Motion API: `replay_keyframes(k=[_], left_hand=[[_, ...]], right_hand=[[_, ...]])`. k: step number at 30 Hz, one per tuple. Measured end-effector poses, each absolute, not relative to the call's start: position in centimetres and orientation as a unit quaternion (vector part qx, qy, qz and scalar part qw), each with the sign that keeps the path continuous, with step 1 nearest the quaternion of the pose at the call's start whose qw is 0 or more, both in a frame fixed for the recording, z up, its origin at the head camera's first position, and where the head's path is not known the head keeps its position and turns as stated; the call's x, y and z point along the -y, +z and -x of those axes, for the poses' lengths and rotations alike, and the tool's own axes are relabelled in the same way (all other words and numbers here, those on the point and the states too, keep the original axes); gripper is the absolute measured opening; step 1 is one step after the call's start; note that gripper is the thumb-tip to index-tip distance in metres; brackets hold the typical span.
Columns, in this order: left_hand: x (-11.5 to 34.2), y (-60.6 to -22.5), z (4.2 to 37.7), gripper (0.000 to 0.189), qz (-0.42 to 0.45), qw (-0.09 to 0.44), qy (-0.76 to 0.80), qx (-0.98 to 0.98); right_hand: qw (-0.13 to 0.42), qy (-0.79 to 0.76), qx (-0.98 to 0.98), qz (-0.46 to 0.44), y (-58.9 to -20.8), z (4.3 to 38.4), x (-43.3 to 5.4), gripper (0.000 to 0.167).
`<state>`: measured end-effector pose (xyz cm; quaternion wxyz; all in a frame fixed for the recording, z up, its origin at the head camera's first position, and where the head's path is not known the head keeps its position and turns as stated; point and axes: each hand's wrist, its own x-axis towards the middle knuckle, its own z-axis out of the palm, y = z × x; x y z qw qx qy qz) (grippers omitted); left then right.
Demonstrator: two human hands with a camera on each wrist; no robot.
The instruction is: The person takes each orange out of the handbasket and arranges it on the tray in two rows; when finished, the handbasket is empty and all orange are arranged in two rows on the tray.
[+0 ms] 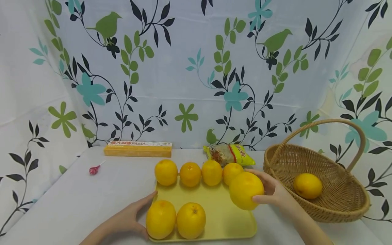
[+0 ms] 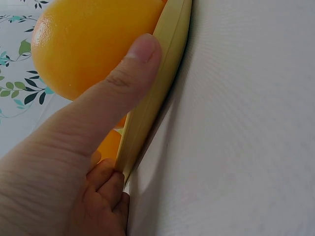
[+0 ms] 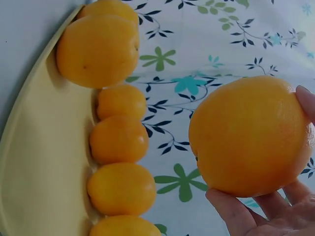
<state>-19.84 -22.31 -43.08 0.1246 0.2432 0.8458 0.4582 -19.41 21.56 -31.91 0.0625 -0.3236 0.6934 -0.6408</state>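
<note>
My right hand (image 1: 272, 192) grips a large orange (image 1: 246, 190) between thumb and fingers, raised over the right side of a yellow tray (image 1: 220, 211). In the right wrist view, the fingers curve under this orange (image 3: 251, 137), which is apart from the others. My left hand (image 1: 131, 217) is spread along the tray's left edge; in the left wrist view its thumb (image 2: 140, 54) lies against the rim (image 2: 165, 64). Two large oranges (image 1: 160, 219) sit at the tray's near left. A row of several smaller oranges (image 1: 190, 174) lines its far edge.
At the right stands a wicker basket (image 1: 346, 200) with a tall handle and one orange (image 1: 307, 185) inside. Behind the tray lie a pasta box (image 1: 137, 149) and a yellow snack bag (image 1: 229, 154). A red lollipop (image 1: 94, 169) lies at left. A patterned cloth (image 1: 183, 85) hangs behind.
</note>
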Motion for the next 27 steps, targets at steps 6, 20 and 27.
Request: replay_keyframes(k=[6,20,27], left_hand=[[22.4,-43.1,19.8,0.102,-0.243,0.126,0.459,-0.845],[22.4,-43.0,19.7,0.102,-0.251,0.127,0.460,-0.842],[22.4,-43.0,19.8,0.102,-0.252,0.119,0.455,-0.846]], right_hand=[[0.080,-0.648,-0.708,0.270,-33.1,19.6,-19.7,0.056],[0.108,-0.629,-0.743,0.202,-36.3,20.3,-17.5,0.057],[0.128,-0.624,-0.739,0.218,-37.2,20.5,-17.0,0.058]])
